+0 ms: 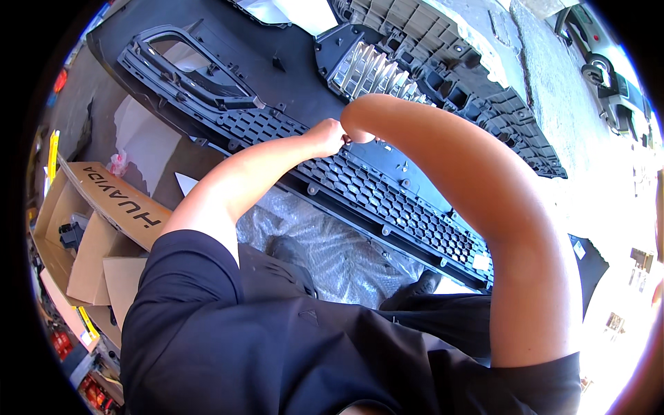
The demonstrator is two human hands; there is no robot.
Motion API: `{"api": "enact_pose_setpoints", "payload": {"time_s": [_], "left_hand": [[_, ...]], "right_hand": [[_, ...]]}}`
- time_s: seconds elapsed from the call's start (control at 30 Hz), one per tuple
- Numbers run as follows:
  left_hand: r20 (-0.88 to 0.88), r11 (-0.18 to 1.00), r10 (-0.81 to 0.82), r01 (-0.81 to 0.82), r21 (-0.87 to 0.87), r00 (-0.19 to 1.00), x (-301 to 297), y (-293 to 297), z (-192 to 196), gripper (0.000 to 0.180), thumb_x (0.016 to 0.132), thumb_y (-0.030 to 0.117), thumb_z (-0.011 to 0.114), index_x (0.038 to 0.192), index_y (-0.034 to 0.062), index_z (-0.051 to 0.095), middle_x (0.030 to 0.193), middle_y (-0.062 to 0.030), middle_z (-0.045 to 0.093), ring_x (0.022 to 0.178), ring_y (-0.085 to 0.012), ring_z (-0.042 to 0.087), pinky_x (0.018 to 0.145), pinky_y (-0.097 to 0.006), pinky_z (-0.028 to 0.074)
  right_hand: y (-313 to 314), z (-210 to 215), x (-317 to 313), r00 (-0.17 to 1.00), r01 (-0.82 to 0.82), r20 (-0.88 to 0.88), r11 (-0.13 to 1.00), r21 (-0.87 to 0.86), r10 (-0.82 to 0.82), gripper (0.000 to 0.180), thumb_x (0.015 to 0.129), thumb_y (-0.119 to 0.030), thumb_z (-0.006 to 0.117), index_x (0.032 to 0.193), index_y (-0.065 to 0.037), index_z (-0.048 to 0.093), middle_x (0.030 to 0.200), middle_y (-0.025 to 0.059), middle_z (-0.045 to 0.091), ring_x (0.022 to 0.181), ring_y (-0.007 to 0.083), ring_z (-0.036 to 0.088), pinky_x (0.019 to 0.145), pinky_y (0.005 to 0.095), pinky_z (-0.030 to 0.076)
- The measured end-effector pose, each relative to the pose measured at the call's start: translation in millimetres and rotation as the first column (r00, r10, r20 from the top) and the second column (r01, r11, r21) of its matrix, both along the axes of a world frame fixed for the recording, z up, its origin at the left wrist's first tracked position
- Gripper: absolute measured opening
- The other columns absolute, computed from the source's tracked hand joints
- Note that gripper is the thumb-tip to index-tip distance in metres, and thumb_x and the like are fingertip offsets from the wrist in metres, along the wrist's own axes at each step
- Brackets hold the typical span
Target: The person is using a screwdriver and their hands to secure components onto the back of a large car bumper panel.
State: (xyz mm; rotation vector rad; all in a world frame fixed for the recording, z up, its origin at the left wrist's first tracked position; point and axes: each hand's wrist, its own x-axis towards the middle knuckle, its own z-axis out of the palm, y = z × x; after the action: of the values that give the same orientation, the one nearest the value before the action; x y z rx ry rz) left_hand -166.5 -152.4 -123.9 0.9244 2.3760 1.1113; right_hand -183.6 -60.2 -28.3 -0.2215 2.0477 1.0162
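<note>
Facing a large dark shell (297, 83), shaped like a car bumper and lying with its ribs and tabs showing, I have both hands close together near the middle of the picture. A long black honeycomb grille (373, 190) lies along the shell's edge on my side. Its long axis slants from the upper left, away from me, down to the lower right, nearer my body.

The relation that matters most, I judge, is how my hands sit across that slant. The grille passes beneath my left hand (324, 138), part of its mesh showing to the left of my forearm and a longer stretch lying to the right and below. My left hand is the nearer one to the mesh; my right hand (358, 126) is just beyond, around the grille's far edge.

A small dark piece (347, 140) shows between my hands. My left fingers bend inward toward it, but I cannot tell whether they close on it. My right wrist folds sharply and hides its fingers, so its grip cannot be told either.

Crumpled bubble wrap (325, 242) lies on the near side of the grille, and an open cardboard box (128, 200) stands to my left.
</note>
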Motion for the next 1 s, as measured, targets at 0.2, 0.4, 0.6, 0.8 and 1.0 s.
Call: {"api": "enact_pose_setpoints", "payload": {"time_s": [0.2, 0.4, 0.6, 0.8, 1.0], "left_hand": [[-0.095, 0.985, -0.170, 0.171, 0.001, 0.981, 16, 3, 91, 0.024, 0.093, 0.015, 0.067, 0.114, 0.0035, 0.069, 0.109, -0.0172, 0.073, 0.107, -0.0327, 0.069, 0.094, -0.043, 0.053], [-0.036, 0.972, -0.235, 0.234, -0.029, 0.971, -3, -1, 28, 0.027, 0.100, 0.027, 0.062, 0.115, 0.0066, 0.071, 0.106, -0.0192, 0.074, 0.102, -0.0351, 0.070, 0.091, -0.044, 0.053], [0.111, 0.991, -0.116, 0.122, -0.048, 0.987, 0, -7, 13, 0.034, 0.104, 0.038, 0.052, 0.106, 0.0099, 0.071, 0.099, -0.0192, 0.073, 0.095, -0.0389, 0.069, 0.086, -0.046, 0.053], [0.077, 0.986, -0.157, 0.160, -0.034, 0.984, -1, -1, 16, 0.033, 0.102, 0.037, 0.056, 0.107, 0.0089, 0.072, 0.102, -0.0179, 0.073, 0.098, -0.0384, 0.069, 0.088, -0.046, 0.053], [-0.027, 0.998, 0.027, -0.025, 0.063, 0.999, 17, -5, 13, 0.035, 0.100, 0.039, 0.060, 0.111, 0.0069, 0.071, 0.105, -0.0220, 0.073, 0.101, -0.0424, 0.068, 0.088, -0.050, 0.054]], "right_hand": [[10, 53, -14, 0.979, 0.010, 0.199, 0.969, -0.246, 0.040, 0.017, 0.088, -0.008, 0.067, 0.101, -0.005, 0.077, 0.097, 0.0119, 0.076, 0.088, 0.0286, 0.072, 0.078, 0.0420, 0.058], [-3, 109, 1, 0.990, -0.090, 0.092, 0.981, -0.172, 0.107, 0.016, 0.090, -0.012, 0.068, 0.103, -0.004, 0.075, 0.094, 0.0123, 0.076, 0.087, 0.0296, 0.073, 0.077, 0.0425, 0.058], [42, 172, 21, 0.925, -0.366, -0.145, 0.717, -0.593, 0.352, 0.021, 0.092, -0.013, 0.069, 0.112, -0.007, 0.072, 0.095, 0.0133, 0.076, 0.094, 0.0335, 0.074, 0.079, 0.0446, 0.058], [42, 206, 41, 0.973, -0.231, -0.159, 0.716, -0.658, 0.167, 0.025, 0.099, -0.028, 0.065, 0.114, -0.010, 0.074, 0.099, 0.0100, 0.077, 0.102, 0.0319, 0.074, 0.082, 0.0441, 0.060], [24, 198, 48, 0.986, -0.169, -0.093, 0.788, -0.592, 0.141, 0.028, 0.097, -0.027, 0.069, 0.113, -0.004, 0.073, 0.116, 0.0103, 0.073, 0.108, 0.0306, 0.072, 0.087, 0.0420, 0.060]]}}
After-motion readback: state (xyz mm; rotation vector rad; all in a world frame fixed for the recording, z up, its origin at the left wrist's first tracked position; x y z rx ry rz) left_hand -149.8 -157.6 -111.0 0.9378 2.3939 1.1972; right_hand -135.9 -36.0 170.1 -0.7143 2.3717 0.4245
